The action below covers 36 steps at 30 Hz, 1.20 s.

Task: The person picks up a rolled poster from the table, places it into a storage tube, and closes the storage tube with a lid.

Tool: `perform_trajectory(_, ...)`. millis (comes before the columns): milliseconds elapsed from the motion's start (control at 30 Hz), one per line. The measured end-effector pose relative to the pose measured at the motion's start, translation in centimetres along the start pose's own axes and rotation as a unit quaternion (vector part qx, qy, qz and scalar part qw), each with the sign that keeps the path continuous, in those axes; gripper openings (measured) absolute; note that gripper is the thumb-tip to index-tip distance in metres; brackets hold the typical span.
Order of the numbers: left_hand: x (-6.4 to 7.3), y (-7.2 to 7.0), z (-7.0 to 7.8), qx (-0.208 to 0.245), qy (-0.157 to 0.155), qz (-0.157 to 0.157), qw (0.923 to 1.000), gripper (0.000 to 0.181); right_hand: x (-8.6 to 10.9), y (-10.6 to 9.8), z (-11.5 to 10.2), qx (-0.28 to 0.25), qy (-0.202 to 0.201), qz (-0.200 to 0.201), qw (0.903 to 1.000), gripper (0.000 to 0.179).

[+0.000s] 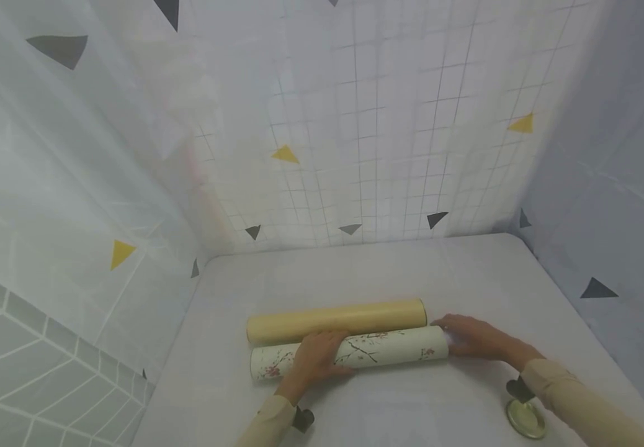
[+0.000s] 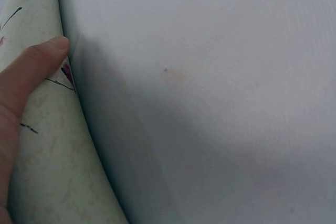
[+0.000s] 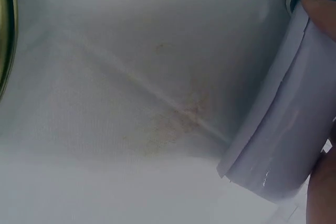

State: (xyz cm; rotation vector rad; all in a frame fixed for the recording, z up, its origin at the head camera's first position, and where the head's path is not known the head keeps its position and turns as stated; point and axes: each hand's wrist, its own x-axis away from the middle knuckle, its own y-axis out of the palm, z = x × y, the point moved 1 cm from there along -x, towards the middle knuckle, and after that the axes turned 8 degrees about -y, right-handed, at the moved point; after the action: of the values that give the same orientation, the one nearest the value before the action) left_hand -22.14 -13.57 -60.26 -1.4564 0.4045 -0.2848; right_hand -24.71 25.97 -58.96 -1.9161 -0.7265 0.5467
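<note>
A pale cardboard tube printed with blossom branches point(image 1: 389, 347) lies across the table, open at its right end. My left hand point(image 1: 317, 360) grips it left of the middle; in the left wrist view the thumb point(image 2: 44, 59) lies along its side. At the open end, my right hand point(image 1: 478, 338) holds a white paper roll point(image 3: 283, 114) between thumb and fingers. One end of the roll is at the tube's mouth point(image 3: 291, 1), and a loose paper edge runs along its length. How far the roll reaches inside is hidden.
Just behind the printed tube lies a plain yellow tube point(image 1: 339, 320), roughly parallel to it. A round gold-coloured lid point(image 1: 525, 419) is on the white table point(image 1: 378, 273) near my right forearm. White sheeting with triangles point(image 1: 322, 186) hangs around the table.
</note>
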Motion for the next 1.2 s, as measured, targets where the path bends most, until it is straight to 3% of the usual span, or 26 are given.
perform_trajectory(300,-0.1,0.0,0.1,-0.002,0.005,0.009,0.9999,0.084,0.0,-0.1,0.1,-0.01,-0.01,-0.004,0.9999,0.061)
perform_trajectory(700,0.1,0.3,0.1,-0.009,0.016,0.018,0.9997,0.082,1.9,0.0,1.3,0.037,-0.02,0.031,0.9987,0.065)
perform_trajectory(933,0.3,0.2,0.3,-0.008,0.004,0.007,0.9999,0.084,3.7,0.1,2.4,0.037,0.004,0.023,0.999,0.074)
perform_trajectory(1200,0.3,0.2,0.3,-0.014,0.006,0.01,0.9998,0.085,4.4,-0.2,3.3,0.048,0.047,0.024,0.9975,0.069)
